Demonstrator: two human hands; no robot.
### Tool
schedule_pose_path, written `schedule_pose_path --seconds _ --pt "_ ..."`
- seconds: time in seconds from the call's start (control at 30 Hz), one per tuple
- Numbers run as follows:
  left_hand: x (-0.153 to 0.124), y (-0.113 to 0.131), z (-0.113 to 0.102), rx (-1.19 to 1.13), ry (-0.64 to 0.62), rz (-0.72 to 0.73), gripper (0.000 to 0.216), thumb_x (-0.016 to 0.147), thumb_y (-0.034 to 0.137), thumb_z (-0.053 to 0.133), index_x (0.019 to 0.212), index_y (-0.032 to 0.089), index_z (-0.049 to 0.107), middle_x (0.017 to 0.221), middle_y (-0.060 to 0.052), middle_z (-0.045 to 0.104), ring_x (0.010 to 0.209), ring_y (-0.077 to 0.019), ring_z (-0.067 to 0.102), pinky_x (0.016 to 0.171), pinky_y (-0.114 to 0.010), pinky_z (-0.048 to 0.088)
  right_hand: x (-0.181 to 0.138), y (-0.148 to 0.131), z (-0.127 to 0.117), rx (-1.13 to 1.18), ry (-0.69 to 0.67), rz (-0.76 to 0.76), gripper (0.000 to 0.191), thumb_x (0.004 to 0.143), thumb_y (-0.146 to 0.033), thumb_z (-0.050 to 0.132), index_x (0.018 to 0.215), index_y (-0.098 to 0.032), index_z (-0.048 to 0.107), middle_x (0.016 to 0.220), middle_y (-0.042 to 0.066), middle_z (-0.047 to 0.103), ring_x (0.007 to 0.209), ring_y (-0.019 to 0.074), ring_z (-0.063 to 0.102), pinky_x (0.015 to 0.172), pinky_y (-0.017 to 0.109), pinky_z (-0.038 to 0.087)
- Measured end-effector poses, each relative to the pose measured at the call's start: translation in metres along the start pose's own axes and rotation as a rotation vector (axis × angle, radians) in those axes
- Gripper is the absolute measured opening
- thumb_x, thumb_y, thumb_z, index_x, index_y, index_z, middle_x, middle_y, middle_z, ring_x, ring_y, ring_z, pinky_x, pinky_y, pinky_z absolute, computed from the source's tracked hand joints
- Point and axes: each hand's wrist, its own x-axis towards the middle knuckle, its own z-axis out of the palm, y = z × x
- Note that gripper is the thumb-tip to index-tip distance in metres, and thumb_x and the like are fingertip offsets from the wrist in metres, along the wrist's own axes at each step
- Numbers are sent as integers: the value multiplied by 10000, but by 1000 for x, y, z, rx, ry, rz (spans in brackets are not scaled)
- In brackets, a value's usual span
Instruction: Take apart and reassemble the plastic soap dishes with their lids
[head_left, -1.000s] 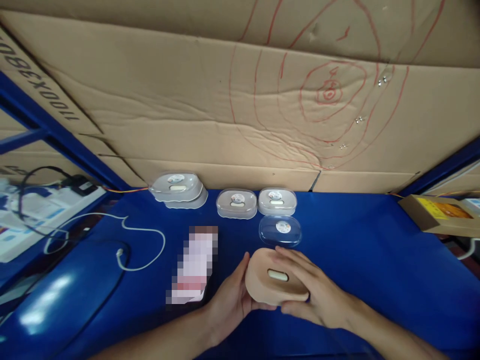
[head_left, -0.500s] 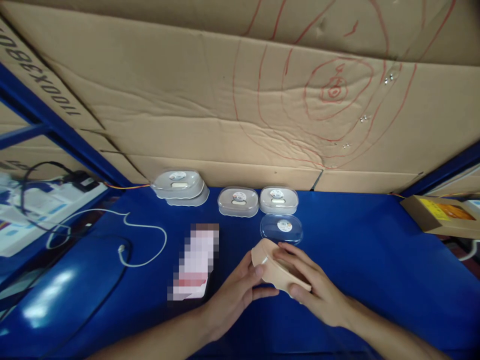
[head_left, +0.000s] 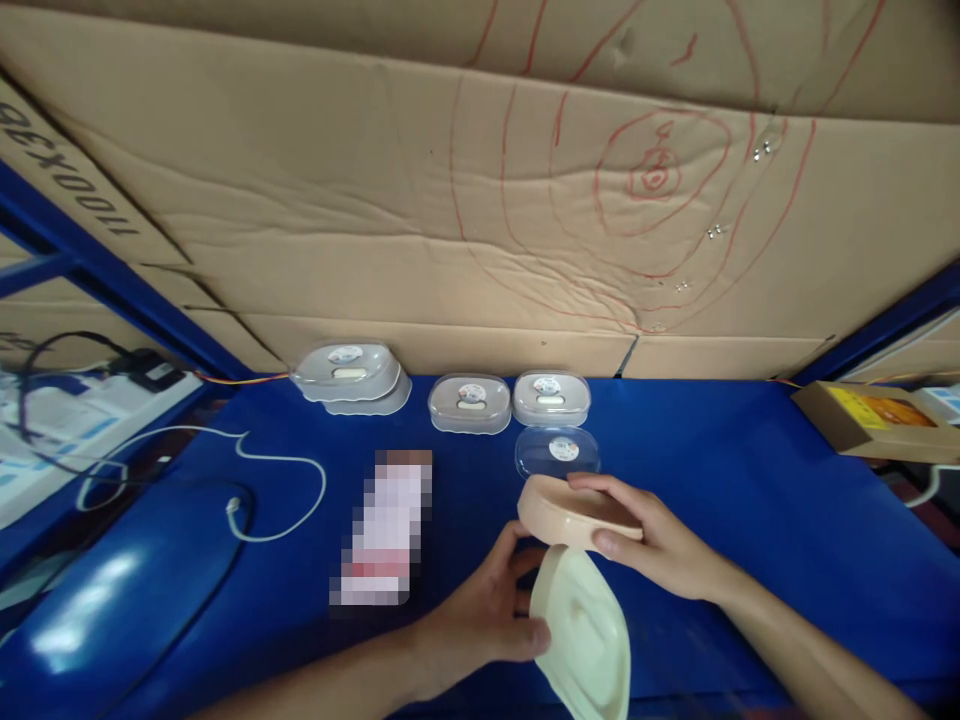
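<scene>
My right hand (head_left: 664,545) grips a beige oval dish (head_left: 559,517), which looks like the base of a soap box, with the thumb on its near side and the fingers over the far rim. Below it, a pale green oval tray (head_left: 592,640) with a moulded hollow is tilted upright. The thumb of my left hand (head_left: 480,612) presses on that tray's left edge; the other fingers are partly hidden behind it. Just beyond the dish, a clear lid (head_left: 536,452) with a round sticker lies on the blue table (head_left: 720,470).
Two grey lidded boxes, a middle one (head_left: 450,408) and a right one (head_left: 574,405), stand at the back beside a stacked pair (head_left: 375,385). A blurred-out phone-like object (head_left: 386,525) lies left. A white cable (head_left: 322,480), power strips (head_left: 45,440) and a cardboard box (head_left: 847,430) flank the table.
The pale green tray has come into view, apart from the beige dish and in my left hand. My right hand has moved slightly right and up with the dish. The view has shifted a little.
</scene>
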Motion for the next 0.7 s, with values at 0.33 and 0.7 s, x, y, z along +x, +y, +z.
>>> schedule_pose_path --seconds 0.33,0.7 --pt "1 3 0 103 65 -188 701 659 253 979 1280 268 654 1226 -32 664 946 -157 677 765 -247 504 0 11 4 -345 27 -116 602 1008 -486 647 1545 -314 438 1609 101 501 1497 300 462 1216 534 420" --pt "-3 -2 -1 225 26 -199 640 672 258 949 1204 229 593 1101 -20 675 911 -149 670 801 -275 513 3 6 -3 -578 -130 -98 670 992 -468 676 1588 -321 408 1737 106 287 1614 348 224 1259 620 292"
